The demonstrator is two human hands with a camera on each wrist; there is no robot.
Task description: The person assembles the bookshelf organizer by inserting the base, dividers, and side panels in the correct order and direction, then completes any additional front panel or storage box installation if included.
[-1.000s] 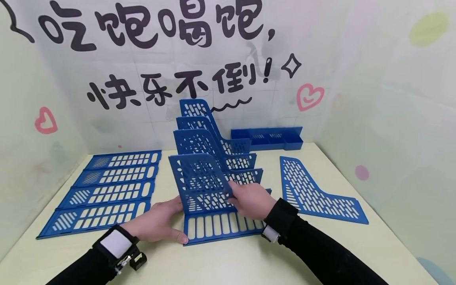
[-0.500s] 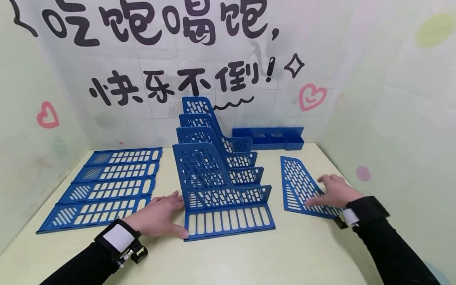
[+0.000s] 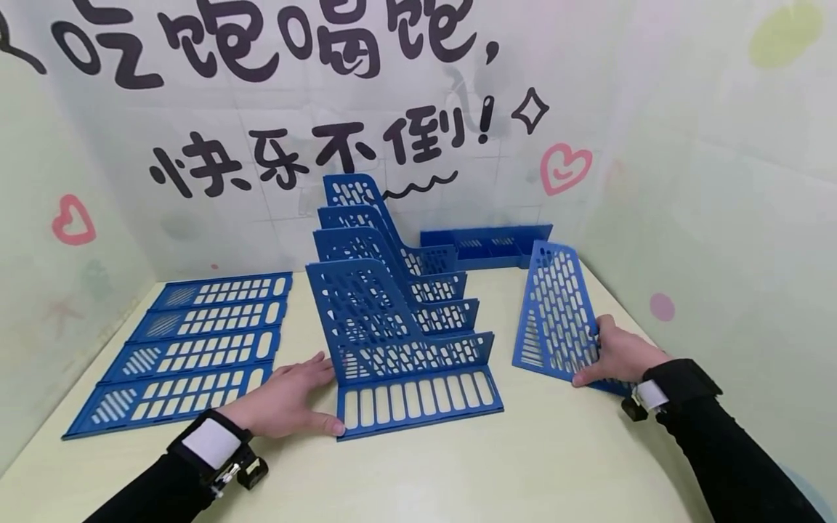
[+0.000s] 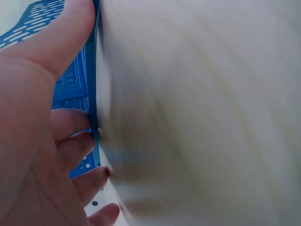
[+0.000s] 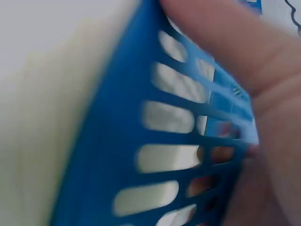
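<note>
A blue magazine file rack [image 3: 373, 341] stands mid-table, its several upright perforated dividers rising from a slotted base [image 3: 418, 401]. At the base's left edge, my left hand [image 3: 290, 403] rests with fingers spread and thumb at the front corner. The left wrist view shows the fingertips [image 4: 91, 181] along that blue edge. On the right, my right hand [image 3: 621, 352] grips a loose L-shaped divider panel [image 3: 556, 305] by its lower edge, tilted up off the table. In the right wrist view the thumb [image 5: 221, 33] lies over the panel, and the fingers show through its slots.
Several flat blue slotted panels [image 3: 189, 349] lie in a row on the left of the table [image 3: 431, 472]. A blue compartment tray [image 3: 497, 247] stands at the back against the printed wall [image 3: 275, 240]. Another wall [image 3: 732, 290] closes the right side.
My right hand has left the rack's front divider, reached right and taken hold of the loose panel, tilting it up from lying flat. My left hand stays at the base's edge.
</note>
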